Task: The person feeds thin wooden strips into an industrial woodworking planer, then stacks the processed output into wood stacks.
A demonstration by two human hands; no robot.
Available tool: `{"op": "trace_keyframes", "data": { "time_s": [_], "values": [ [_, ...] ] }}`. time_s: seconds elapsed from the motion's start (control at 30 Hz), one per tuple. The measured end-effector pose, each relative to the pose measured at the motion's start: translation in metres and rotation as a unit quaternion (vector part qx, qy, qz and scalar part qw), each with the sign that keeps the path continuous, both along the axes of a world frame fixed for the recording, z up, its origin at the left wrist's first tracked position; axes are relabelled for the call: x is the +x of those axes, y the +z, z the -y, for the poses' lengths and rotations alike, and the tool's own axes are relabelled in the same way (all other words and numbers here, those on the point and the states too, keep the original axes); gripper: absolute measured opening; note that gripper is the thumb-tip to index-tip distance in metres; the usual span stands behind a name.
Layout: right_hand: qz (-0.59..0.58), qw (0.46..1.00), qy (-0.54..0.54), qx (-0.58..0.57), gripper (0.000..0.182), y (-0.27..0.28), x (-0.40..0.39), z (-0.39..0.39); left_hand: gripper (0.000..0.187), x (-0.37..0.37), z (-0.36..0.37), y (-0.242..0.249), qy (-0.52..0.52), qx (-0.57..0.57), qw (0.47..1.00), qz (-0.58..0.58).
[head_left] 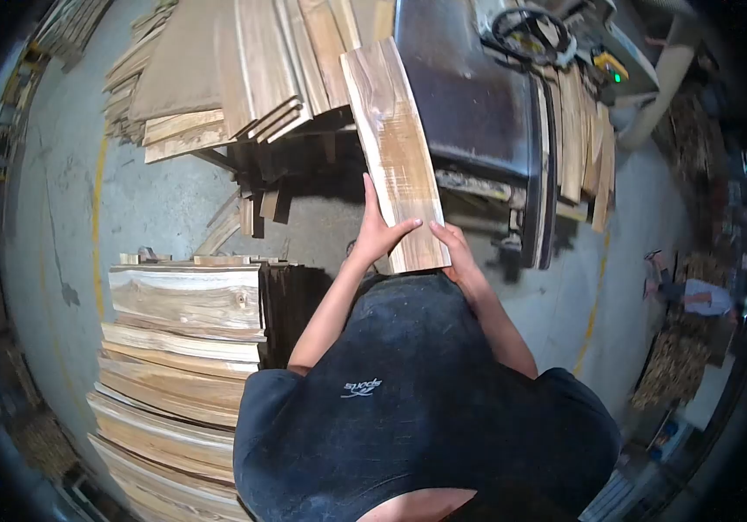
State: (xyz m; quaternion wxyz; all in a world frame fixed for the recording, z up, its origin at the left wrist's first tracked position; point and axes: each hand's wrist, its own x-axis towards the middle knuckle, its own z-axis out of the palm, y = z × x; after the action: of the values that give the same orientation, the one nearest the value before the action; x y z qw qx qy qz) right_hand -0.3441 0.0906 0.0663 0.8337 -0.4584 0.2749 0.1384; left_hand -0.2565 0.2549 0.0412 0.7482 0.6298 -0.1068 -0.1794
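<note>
A long wooden board (399,148) with brown grain and pale edges is held in front of my body, its far end tilted a little to the left. My left hand (380,228) grips its left edge near the close end, thumb on the top face. On the right edge, my right hand (453,247) holds the same end, its thumb also on top and its other fingers mostly hidden beneath. The board's far part reaches between the stacked planks (260,61) and the dark metal machine table (469,87).
Stacked boards (186,304) stand at my lower left. A handwheel (530,36) is on the machine at the upper right, with more planks (575,130) beside it. Yellow lines mark the floor. Another person (706,297) is far off at the right.
</note>
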Motion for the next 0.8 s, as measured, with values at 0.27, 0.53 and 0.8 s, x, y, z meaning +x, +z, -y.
{"op": "trace_keyframes", "data": {
  "time_s": [0.27, 0.53, 0.8],
  "values": [
    [-0.145, 0.989, -0.029, 0.003, 0.05, -0.018, -0.05, 0.028, 0.107, -0.003, 0.052, -0.026, -0.033, 0.12, 0.991, 0.046],
    [-0.016, 0.986, -0.164, 0.007, 0.044, -0.04, -0.089, 0.081, 0.081, -0.005, 0.159, -0.022, -0.008, 0.39, 0.87, 0.302],
    [-0.034, 0.955, -0.258, -0.143, 0.058, -0.084, -0.059, 0.171, 0.085, 0.027, 0.271, -0.067, 0.008, 0.476, 0.815, 0.331]
  ]
}}
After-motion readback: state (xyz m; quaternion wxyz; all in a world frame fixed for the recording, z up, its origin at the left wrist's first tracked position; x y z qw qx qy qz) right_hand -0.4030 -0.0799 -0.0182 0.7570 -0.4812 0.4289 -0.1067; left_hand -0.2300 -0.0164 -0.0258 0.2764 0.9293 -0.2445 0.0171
